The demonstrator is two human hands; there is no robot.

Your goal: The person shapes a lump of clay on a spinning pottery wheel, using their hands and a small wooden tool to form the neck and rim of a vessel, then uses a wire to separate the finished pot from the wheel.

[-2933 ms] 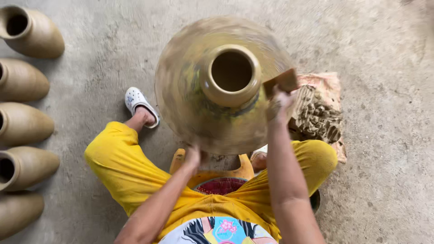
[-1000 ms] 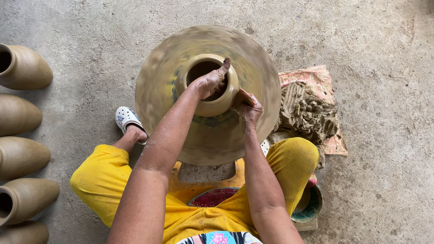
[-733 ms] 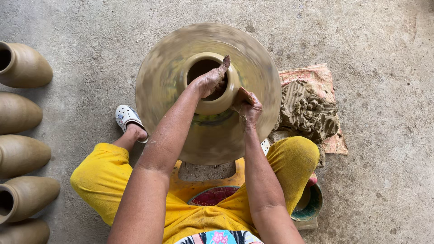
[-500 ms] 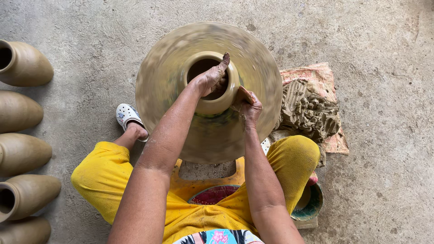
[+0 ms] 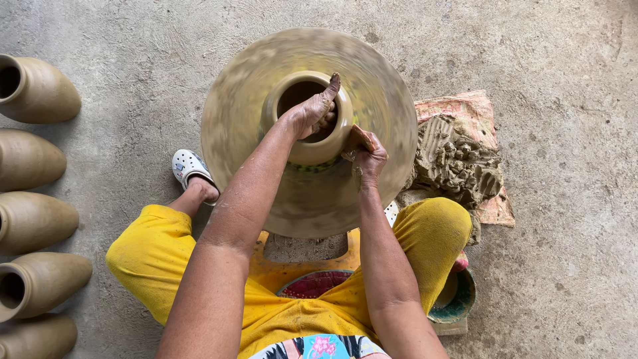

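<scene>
Your left hand (image 5: 311, 114) rests on the neck rim of the pot (image 5: 309, 129) in front of you, fingers inside; your right hand (image 5: 364, 151) presses its outer neck, seemingly holding a small tool. Clay lump (image 5: 458, 161) lies right, a row of pots (image 5: 36, 219) left.

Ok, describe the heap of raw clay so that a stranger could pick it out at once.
Start at the big spinning tan clay pot in the middle, where the left hand and right hand work the neck. Just right of it a pinkish cloth lies on the concrete floor. The rough, grooved grey-brown clay lump on it is shapeless, unlike the smooth pots.
</scene>
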